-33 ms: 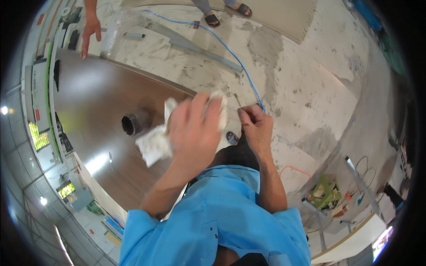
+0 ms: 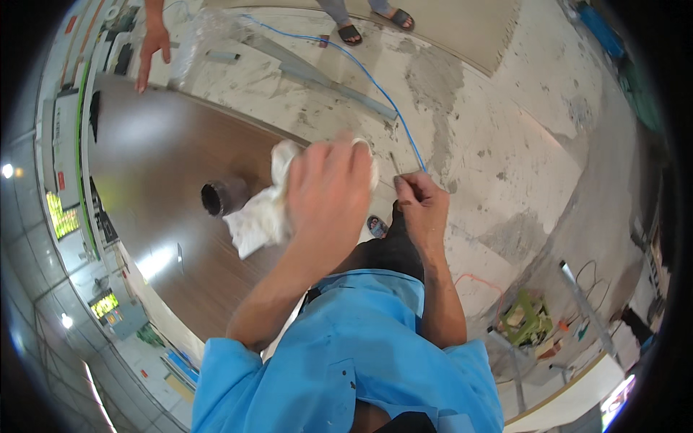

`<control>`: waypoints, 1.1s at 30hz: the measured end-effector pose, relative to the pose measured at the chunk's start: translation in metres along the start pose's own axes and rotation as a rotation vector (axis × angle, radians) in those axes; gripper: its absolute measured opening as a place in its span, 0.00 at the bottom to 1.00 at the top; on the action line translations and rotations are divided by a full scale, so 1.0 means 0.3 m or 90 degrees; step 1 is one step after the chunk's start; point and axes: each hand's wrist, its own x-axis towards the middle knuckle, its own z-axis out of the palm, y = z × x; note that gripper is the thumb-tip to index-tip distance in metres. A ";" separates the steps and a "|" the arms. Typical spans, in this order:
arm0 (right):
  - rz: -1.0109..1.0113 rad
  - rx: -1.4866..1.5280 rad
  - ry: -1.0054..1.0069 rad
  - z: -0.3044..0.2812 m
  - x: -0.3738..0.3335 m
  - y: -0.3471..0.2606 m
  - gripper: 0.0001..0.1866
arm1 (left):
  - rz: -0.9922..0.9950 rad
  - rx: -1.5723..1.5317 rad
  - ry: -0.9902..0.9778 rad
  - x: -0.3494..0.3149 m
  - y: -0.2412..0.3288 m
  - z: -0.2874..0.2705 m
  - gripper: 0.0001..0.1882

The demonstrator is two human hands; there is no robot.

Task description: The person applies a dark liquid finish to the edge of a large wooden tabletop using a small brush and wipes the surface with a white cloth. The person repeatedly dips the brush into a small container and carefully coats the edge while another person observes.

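My left hand (image 2: 325, 195), blurred by motion, is pressed over a crumpled white cloth (image 2: 256, 220) above the right edge of a brown wood-grain panel (image 2: 195, 267). Some of the cloth sticks out on both sides of the hand. A dark, round, open-mouthed tube or cup (image 2: 225, 196) sits on the panel beside the cloth. Off the panel's right side, my right hand (image 2: 424, 209) has thumb and fingers pinched together. Just beyond its fingertips shows a thin dark sliver (image 2: 394, 162); whether the fingers grip it cannot be told.
Another person's hand (image 2: 153, 54) hangs by the panel's far left corner; a person's sandalled feet (image 2: 351, 35) are at the top. A blue hose (image 2: 361, 68) and grey metal strips (image 2: 336, 88) lie on the stained floor. A green stool (image 2: 527, 317) is at the lower right.
My left hand and the cloth have shifted slightly to the right. The right hand has moved a little to the right, still pinched. The view has shifted slightly.
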 end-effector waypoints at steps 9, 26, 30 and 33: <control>-0.039 0.091 0.050 -0.075 0.074 0.005 0.10 | 0.347 0.088 -0.153 -0.014 0.053 0.028 0.10; -0.262 0.110 0.045 -0.119 0.088 -0.251 0.10 | -0.504 -0.122 0.196 -0.479 -0.291 -0.099 0.44; -0.302 0.084 -0.119 -0.001 0.276 -0.389 0.10 | -0.587 -0.129 0.245 -0.363 -0.261 -0.054 0.56; -0.305 0.040 -0.212 0.069 0.439 -0.444 0.09 | -0.681 -0.166 0.269 -0.267 -0.244 -0.038 0.56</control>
